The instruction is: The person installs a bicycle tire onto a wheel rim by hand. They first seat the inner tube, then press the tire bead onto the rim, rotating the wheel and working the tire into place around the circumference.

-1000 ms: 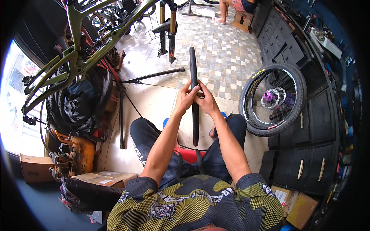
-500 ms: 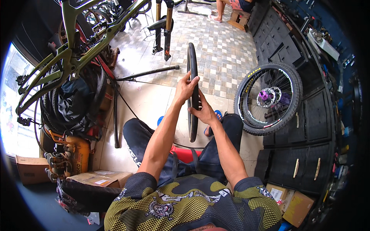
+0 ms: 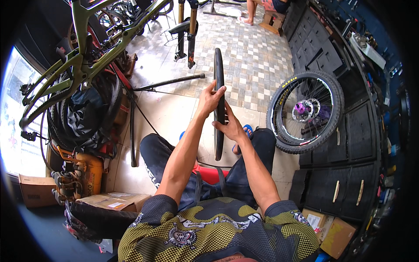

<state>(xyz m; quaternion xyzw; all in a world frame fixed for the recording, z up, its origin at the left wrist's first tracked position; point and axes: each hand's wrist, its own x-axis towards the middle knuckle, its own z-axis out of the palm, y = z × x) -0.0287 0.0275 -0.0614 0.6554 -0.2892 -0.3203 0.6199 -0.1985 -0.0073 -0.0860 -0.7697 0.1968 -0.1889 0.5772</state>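
Observation:
Between my knees I hold up a black bicycle rim (image 3: 219,65), a bare hoop turned almost edge-on. My left hand (image 3: 210,101) grips its left side near the middle, with the thumb reaching across the rim's edge. Slightly lower, my right hand (image 3: 231,125) holds it from the right, thumb laid over the near edge and fingers going up along the far side. Part of the hoop is hidden behind my fingers. No spokes or hub can be made out in it.
At the right, wheels with knobby tyres (image 3: 279,126) lean on black cabinets (image 3: 336,174). A green bike frame (image 3: 80,65) and a fork (image 3: 191,39) hang at upper left, above a stand leg (image 3: 170,82). An orange compressor (image 3: 89,170) stands left. Another person's leg (image 3: 250,13) shows far off.
The rim has turned a little, from a narrow oval showing its opening to nearly edge-on. Both hands keep their hold in about the same place.

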